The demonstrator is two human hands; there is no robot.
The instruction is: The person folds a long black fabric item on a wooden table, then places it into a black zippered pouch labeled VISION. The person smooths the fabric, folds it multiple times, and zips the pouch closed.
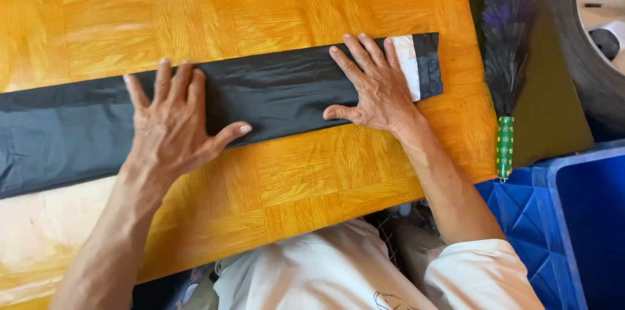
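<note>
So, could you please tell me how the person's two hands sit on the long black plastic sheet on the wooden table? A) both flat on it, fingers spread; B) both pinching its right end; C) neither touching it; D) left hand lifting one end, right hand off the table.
A: the left hand and the right hand both lie palm-down, fingers spread, on the black plastic sheet, which lies flat on the wooden table.
</note>
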